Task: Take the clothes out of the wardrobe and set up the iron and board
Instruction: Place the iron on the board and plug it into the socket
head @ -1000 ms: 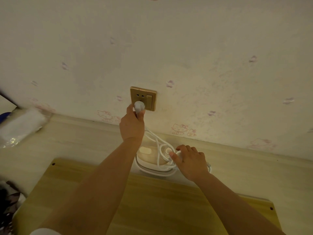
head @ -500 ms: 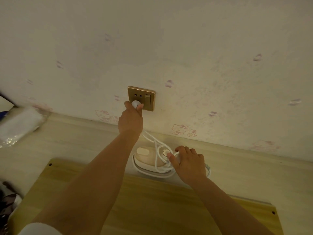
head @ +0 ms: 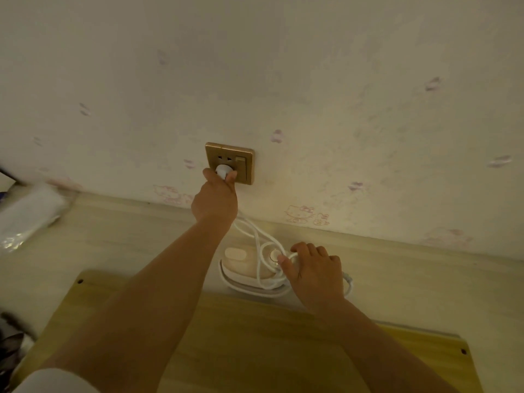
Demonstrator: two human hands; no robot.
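The left hand reaches up to the gold wall socket, its thumb and fingers pinched around the white plug, which sits against the lower part of the socket plate. Whether the pins are fully seated cannot be told. From under that hand the white cord drops down the wall and falls in loose loops over the iron.

The iron is a small pale pink and white one, lying on the light wooden table close to the wall, just beyond the far edge of the yellow wooden board. The right hand rests at the iron's right end, fingers curled around a bundle of the cord there, the thumb pressed beside a round button or dial on the iron. More cord trails out to the right of this hand.

The board lies flat in the near part of the scene, with small dark screw holes at its corners; both forearms stretch across it. At far left on the table lies a clear plastic package holding something white. Dark patterned fabric shows at the near left edge. The wall behind carries pale wallpaper with faint pink cartoon cat figures and bows.
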